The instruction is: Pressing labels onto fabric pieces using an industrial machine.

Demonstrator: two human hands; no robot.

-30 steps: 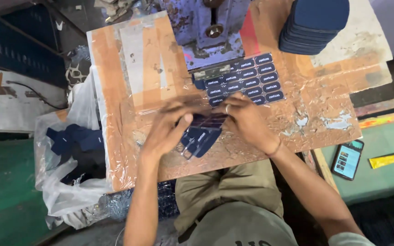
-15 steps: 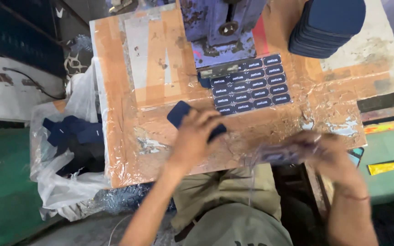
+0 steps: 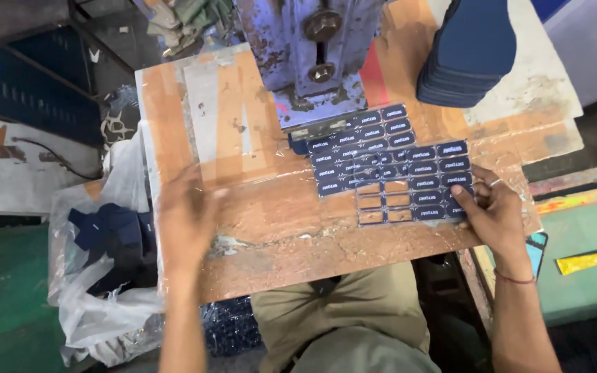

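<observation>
Navy label sheet [image 3: 395, 166] flat on the taped wooden surface [image 3: 257, 228], far edge under the blue press [image 3: 312, 55]. Right hand [image 3: 495, 214] pinching its near corner, left hand [image 3: 184, 217] spread empty, well apart. Risk: skewed feed, misaligned punch; fingers near the die.

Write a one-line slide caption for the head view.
Right hand holds a dark blue label sheet under a blue press; left hand rests flat.

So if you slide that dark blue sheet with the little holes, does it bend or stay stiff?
The blue sheet probably bends: it looks thin and lies flat on the wooden board. The punched-out windows likely weaken that corner. It seems light, since the right hand touches only its edge. The left hand rests on the board.
</observation>
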